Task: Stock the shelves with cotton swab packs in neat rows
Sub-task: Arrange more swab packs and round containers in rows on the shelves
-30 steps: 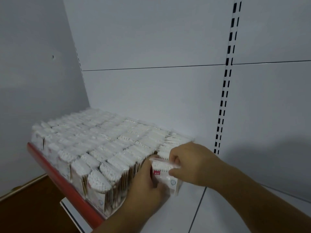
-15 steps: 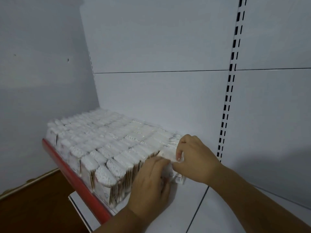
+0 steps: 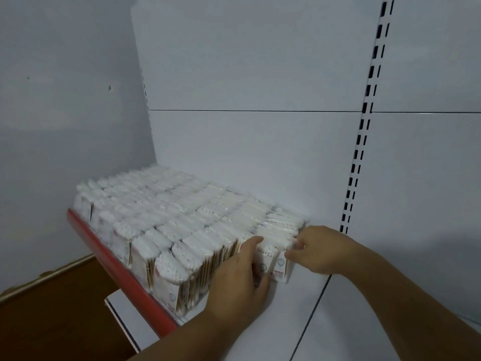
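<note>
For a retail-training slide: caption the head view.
Left hand presses and right hand pinches a clear-wrapped cotton swab pack against packed rows on a white metal shelf with a red front edge.

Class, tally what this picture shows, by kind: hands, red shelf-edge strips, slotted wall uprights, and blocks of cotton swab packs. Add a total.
Hands: 2 (left hand, right hand)
Red edge strip: 1
Slotted uprights: 2, the second one faint at the left
Blocks of cotton swab packs: 1; single packs are too blurred to count
Total: 6
</note>
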`<action>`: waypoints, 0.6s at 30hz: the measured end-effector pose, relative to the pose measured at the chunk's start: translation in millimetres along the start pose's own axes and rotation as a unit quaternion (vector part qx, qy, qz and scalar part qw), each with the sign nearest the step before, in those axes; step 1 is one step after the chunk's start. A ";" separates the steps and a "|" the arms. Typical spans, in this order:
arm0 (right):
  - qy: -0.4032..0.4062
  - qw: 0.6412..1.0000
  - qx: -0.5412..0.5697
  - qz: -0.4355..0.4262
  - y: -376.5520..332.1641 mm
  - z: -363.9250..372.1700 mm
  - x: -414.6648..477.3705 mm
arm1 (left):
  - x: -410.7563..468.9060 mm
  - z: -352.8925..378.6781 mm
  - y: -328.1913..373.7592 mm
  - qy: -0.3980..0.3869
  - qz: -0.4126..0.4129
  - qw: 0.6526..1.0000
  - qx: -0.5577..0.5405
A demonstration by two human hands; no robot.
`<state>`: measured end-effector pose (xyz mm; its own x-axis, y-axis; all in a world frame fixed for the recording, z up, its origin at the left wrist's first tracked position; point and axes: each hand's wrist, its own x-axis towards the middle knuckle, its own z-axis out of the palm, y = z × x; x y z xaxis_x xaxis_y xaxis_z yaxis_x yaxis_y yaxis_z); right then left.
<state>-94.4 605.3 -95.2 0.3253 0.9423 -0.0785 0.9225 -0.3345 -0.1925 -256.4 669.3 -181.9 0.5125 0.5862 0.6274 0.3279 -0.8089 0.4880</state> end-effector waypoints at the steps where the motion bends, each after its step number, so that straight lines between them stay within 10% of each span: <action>1: 0.012 1.000 0.007 -0.001 -2.2 4.2 -1.4 | -0.5 0.1 -0.3 -0.022 -0.007 0.999 -0.027; 7: 0.188 0.961 0.197 0.048 -7.7 48.9 -10.3 | 6.7 -2.4 -4.8 -0.122 -0.029 0.984 -0.122; 13: 0.112 0.913 0.385 0.079 -17.3 53.6 -20.4 | 27.9 -25.8 7.1 -0.187 0.110 0.970 0.112; 18: 0.114 0.988 -0.022 0.106 8.0 46.4 -52.1 | 65.7 -38.3 33.9 -0.239 0.192 0.942 0.136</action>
<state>-113.6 553.0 -138.0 0.5458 0.8306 0.1104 0.8351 -0.5285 -0.1528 -242.0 682.0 -101.0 0.9118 0.2145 0.3502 0.2040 -0.9767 0.0671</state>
